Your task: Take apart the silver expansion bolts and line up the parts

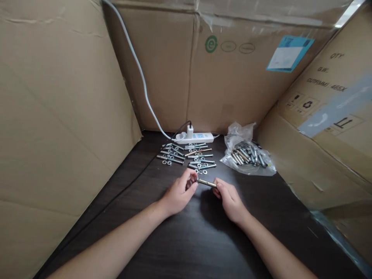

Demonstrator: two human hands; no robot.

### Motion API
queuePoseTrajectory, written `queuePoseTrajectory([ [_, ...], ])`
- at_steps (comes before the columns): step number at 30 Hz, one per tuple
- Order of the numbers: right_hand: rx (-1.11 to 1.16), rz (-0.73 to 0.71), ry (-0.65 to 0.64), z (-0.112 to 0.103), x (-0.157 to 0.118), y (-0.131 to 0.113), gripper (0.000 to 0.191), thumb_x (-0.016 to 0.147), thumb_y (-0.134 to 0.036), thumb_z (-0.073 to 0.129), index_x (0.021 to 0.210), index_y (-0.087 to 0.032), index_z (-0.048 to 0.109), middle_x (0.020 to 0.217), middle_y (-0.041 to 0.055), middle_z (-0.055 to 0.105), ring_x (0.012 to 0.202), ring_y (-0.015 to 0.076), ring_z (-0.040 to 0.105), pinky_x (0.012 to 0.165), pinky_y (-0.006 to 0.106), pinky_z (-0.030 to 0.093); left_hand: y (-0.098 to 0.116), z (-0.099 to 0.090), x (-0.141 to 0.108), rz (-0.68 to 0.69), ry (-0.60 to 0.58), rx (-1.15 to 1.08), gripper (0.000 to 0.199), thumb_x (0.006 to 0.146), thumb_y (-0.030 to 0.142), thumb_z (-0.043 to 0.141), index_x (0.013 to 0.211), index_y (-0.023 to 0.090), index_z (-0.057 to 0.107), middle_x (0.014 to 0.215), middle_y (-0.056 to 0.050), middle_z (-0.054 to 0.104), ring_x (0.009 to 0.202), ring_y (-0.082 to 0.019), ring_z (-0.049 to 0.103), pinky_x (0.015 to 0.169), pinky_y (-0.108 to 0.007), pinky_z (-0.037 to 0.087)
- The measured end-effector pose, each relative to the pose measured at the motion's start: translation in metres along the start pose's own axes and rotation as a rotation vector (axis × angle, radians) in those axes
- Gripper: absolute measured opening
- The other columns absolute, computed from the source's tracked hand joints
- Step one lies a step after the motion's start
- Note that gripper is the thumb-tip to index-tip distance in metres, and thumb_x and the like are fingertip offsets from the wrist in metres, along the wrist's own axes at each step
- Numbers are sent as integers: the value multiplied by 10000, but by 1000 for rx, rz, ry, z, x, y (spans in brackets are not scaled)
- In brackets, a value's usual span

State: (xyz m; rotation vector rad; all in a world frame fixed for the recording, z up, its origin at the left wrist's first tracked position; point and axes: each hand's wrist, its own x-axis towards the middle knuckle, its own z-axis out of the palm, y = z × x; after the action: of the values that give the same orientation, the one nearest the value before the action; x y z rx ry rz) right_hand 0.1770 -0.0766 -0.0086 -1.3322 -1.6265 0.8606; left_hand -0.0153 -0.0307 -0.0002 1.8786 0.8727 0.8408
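Note:
A brass-coloured expansion bolt (207, 182) is held level between my two hands, above the dark table. My left hand (180, 192) pinches its left end, where a nut shows at the fingertips. The fingers of my right hand (228, 197) are closed round the other end. Just beyond my hands lie two columns of loose bolts (202, 156), with nuts and washers (205, 172) among them. To the right, a clear plastic bag (267, 169) lies spread with several more bolts (252, 155) in it.
A white power strip (207, 138) with a plugged-in charger (190, 131) stands at the back. From it a black cable (122, 190) runs along the left of the dark table (180, 248). A white cord (136, 58) climbs the back cardboard wall (162, 77). Cardboard also encloses both sides.

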Motion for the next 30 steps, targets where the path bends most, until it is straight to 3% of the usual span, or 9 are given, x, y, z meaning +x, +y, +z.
queuePoseTrajectory([
  [12,-175,-15,-11,0,-4,-12,238,954,-348,351,795,-206,456,691,-22,480,645,134,458,613,247,343,11,-2,-4,34,-77,253,179,893,250,446,1068,245,486,826,15,599,678,-123,546,650,-242,403],
  [18,-55,-38,-57,2,-6,-19,210,902,-351,480,1032,-201,549,759,-13,593,626,118,523,578,213,402,17,-1,-6,76,-119,288,182,896,236,431,1071,230,484,886,4,616,750,-136,580,665,-235,407],
  [23,81,-58,-85,1,-5,-16,242,883,-339,534,1077,-207,592,1005,33,663,864,155,622,736,229,481,17,-1,-6,114,-131,317,191,914,240,410,1096,222,465,923,-7,618,786,-141,589,683,-235,411],
  [30,130,-58,-60,3,-5,-12,238,869,-340,566,1034,-190,648,1014,53,689,899,172,650,773,251,521,17,0,-7,120,-160,363,181,924,255,399,1097,224,444,985,-24,615,848,-159,597,718,-254,427],
])
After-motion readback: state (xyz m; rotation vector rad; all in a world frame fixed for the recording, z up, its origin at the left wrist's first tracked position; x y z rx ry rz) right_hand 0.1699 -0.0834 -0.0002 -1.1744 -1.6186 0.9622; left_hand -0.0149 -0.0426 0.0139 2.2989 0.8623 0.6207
